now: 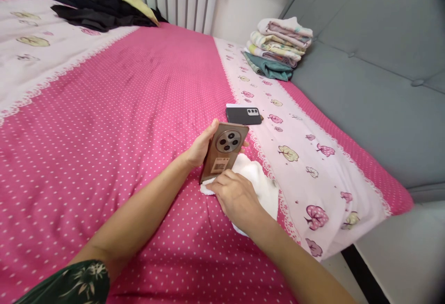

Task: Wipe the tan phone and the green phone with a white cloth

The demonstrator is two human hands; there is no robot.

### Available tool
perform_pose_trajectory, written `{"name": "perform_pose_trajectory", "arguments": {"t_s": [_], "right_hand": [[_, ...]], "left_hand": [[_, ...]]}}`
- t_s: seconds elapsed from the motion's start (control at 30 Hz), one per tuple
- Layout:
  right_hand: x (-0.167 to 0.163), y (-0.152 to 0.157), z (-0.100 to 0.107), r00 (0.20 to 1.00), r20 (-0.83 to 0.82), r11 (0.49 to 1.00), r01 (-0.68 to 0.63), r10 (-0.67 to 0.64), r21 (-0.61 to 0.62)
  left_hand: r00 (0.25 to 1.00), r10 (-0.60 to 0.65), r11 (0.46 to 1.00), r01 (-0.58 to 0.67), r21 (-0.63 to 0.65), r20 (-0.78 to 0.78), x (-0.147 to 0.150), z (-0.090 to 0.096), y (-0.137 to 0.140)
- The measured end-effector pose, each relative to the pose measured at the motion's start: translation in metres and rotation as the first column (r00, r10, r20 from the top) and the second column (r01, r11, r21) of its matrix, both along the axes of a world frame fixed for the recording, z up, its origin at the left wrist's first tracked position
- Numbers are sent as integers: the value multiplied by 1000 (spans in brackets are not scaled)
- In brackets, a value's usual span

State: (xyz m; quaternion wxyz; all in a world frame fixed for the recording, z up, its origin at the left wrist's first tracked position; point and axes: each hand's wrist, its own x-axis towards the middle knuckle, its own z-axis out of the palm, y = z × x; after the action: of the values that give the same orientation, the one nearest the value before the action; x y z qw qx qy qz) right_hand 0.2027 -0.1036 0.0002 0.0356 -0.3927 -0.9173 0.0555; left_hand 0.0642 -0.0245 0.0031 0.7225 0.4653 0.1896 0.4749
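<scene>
My left hand [200,148] grips a bronze phone [224,155] by its left edge, tilted up from the bed, its back with a round camera ring and a barcode sticker facing me. My right hand [236,197] rests on a white cloth [264,188] at the phone's lower end, fingers curled into the fabric. The cloth lies on the pink dotted bedsheet [121,123]. A second, black phone [243,115] lies flat on the sheet just beyond, on something white.
A stack of folded clothes [278,47] sits at the bed's far right corner against a grey sofa [375,77]. Dark garments [100,3] are heaped at the far left near a radiator. The bed's right edge drops to the floor [399,257].
</scene>
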Motion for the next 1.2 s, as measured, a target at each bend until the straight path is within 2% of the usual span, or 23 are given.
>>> {"name": "perform_pose_trajectory", "arguments": {"t_s": [1.2], "right_hand": [[-2,0,3,1000,2,1000,10,-10,-28]], "left_hand": [[1000,3,1000,-3,-1,-13,1,0,1]]}}
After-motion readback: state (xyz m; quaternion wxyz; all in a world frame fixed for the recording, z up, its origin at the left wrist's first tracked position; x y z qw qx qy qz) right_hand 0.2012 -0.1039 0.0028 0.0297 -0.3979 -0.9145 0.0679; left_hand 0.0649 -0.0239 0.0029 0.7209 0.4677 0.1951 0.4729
